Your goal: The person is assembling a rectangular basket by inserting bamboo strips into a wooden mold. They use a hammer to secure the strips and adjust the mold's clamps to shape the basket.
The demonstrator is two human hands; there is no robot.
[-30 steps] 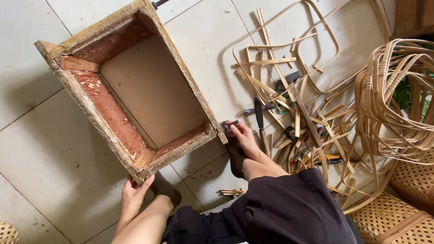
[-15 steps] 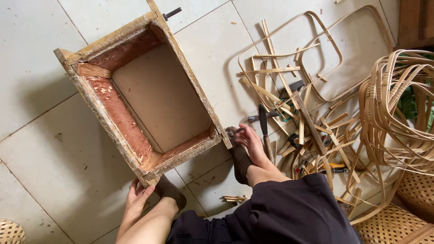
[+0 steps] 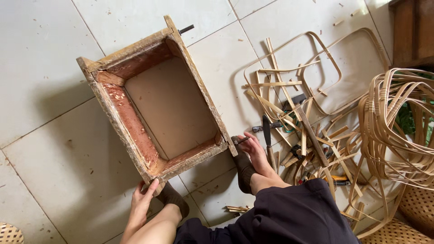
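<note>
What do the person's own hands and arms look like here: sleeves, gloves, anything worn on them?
Both hands are bare, with no gloves. The left hand and its forearm show no sleeve, watch or band. The right hand is bare too, its arm hidden behind dark clothing that covers the lap. No rings or markings can be made out at this size.
</note>
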